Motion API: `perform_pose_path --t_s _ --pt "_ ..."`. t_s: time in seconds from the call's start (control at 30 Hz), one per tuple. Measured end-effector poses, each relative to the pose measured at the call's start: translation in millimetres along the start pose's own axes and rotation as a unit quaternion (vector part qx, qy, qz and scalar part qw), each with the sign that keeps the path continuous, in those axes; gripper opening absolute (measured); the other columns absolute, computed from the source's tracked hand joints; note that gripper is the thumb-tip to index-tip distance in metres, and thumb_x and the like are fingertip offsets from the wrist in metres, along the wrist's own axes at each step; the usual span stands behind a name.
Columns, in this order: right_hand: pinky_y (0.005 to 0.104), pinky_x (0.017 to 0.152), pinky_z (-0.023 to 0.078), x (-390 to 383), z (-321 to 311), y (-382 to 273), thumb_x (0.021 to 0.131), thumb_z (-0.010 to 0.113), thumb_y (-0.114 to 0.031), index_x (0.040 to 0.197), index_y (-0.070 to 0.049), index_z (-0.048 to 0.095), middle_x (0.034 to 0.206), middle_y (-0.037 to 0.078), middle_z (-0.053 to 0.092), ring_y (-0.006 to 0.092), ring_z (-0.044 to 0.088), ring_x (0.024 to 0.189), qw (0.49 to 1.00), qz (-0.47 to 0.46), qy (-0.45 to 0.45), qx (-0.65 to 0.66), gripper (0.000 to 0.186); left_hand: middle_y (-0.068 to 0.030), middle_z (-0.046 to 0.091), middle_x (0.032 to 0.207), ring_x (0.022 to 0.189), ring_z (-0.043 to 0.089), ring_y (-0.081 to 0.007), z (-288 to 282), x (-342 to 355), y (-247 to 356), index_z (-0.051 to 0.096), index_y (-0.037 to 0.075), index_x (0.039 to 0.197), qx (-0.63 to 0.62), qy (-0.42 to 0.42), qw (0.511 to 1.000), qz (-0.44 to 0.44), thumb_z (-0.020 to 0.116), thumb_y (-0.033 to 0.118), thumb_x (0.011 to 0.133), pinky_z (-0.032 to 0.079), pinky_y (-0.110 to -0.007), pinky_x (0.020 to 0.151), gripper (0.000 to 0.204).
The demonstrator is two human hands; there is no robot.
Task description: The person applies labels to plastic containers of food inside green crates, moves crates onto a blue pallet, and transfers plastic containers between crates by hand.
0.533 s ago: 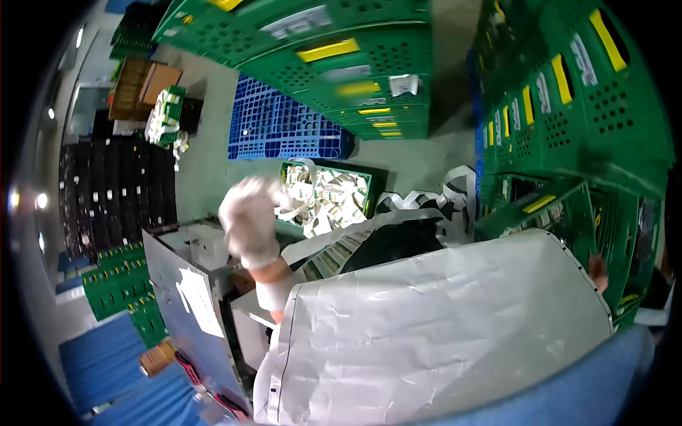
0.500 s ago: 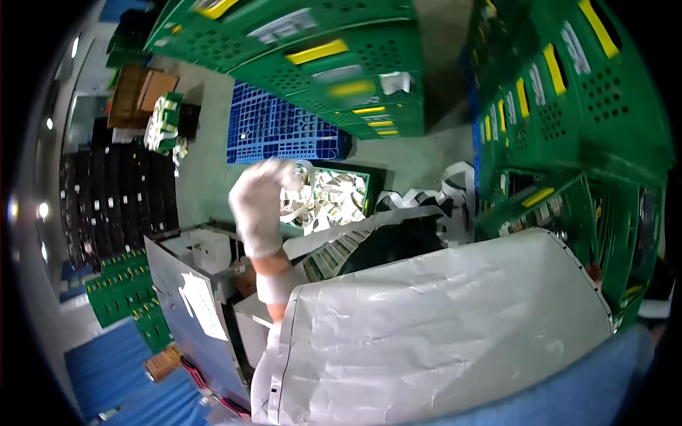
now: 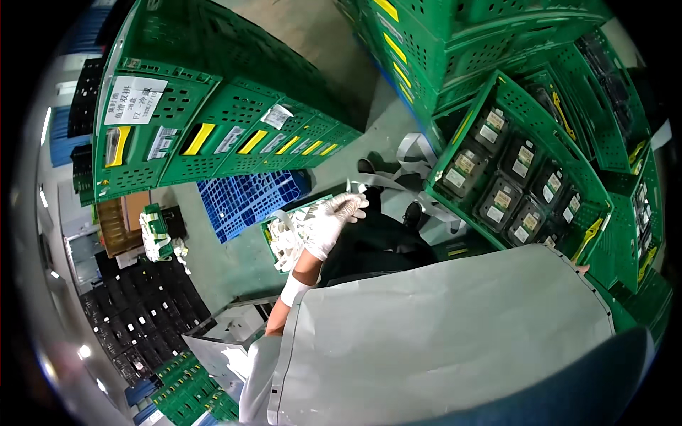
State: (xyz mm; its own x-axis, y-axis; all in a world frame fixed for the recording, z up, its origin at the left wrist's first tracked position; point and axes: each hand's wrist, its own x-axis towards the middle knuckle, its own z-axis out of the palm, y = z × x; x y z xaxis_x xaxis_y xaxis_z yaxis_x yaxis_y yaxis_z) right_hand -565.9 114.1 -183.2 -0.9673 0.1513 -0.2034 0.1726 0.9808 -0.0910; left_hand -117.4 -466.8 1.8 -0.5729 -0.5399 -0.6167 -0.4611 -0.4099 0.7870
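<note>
My left hand (image 3: pixel 337 221), in a white glove, reaches out in front of my dark-clothed legs. Its fingers are bent and pressed together; whatever they hold, if anything, is too small to make out. Behind it lies a low green crate (image 3: pixel 268 238) full of loose white label strips (image 3: pixel 287 245). Only a sliver of bare skin from my right hand (image 3: pixel 583 269) shows, at the near corner of a tilted green crate (image 3: pixel 455 206). Its fingers are hidden. Inside that crate sit several black lidded packs (image 3: pixel 498 201) with white labels.
Tall stacks of green crates (image 3: pixel 234 99) with yellow handles stand at the far left and far right. A blue pallet (image 3: pixel 245 202) lies on the floor. White backing strip (image 3: pixel 415 153) trails nearby. A pale grey sheet (image 3: pixel 440 326) covers the foreground. Black crates (image 3: pixel 145 319) are stacked left.
My left hand has moved right and lower, its fingers now drawn together. The view has turned, bringing the packs inside the tilted crate into sight.
</note>
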Motion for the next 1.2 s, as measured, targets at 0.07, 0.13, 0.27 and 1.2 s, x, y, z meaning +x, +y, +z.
perform_pose_path --t_s 0.07,0.13,0.27,1.2 --pt "0.0373 0.079 0.047 -2 1 12 0.079 0.057 -0.019 0.106 -0.004 0.059 0.099 0.016 0.063 0.0312 0.06 0.093 1.0 0.007 -0.001 -0.009 0.031 -0.0074 0.064 0.095 0.077 0.059 -0.0121 11 -6 2 0.056 -0.001 0.109 0.046 -0.009 0.999 0.002 0.05 0.021 0.091 0.046 -0.023 0.07 0.029" --pt "0.0378 0.079 0.047 -8 3 23 0.079 0.058 -0.02 0.105 -0.004 0.059 0.098 0.016 0.063 0.0318 0.06 0.093 1.0 0.01 -0.004 -0.014 0.031 -0.0075 0.064 0.096 0.078 0.059 -0.0123 19 -5 -3 0.056 -0.001 0.109 0.111 -0.031 0.993 0.014 0.048 0.02 0.091 0.046 -0.023 0.071 0.029" --pt "0.0389 0.077 0.047 -15 6 42 0.078 0.058 -0.022 0.103 -0.004 0.06 0.097 0.017 0.063 0.033 0.06 0.092 0.999 0.022 -0.004 -0.027 0.031 -0.0053 0.064 0.091 0.08 0.06 -0.0099 41 8 -27 0.058 0.001 0.108 0.131 -0.065 0.988 0.045 0.056 0.017 0.087 0.046 -0.021 0.069 0.027" --pt "0.0376 0.068 0.044 -34 -72 52 0.069 0.061 -0.061 0.092 0.001 0.065 0.08 0.017 0.064 0.0274 0.06 0.076 0.995 0.07 0.008 0.076 0.066 -0.0224 0.06 0.074 0.071 0.059 -0.0385 122 154 -97 0.06 0.003 0.075 0.498 0.067 0.837 0.217 0.061 0.024 0.065 0.047 -0.046 0.068 0.024"
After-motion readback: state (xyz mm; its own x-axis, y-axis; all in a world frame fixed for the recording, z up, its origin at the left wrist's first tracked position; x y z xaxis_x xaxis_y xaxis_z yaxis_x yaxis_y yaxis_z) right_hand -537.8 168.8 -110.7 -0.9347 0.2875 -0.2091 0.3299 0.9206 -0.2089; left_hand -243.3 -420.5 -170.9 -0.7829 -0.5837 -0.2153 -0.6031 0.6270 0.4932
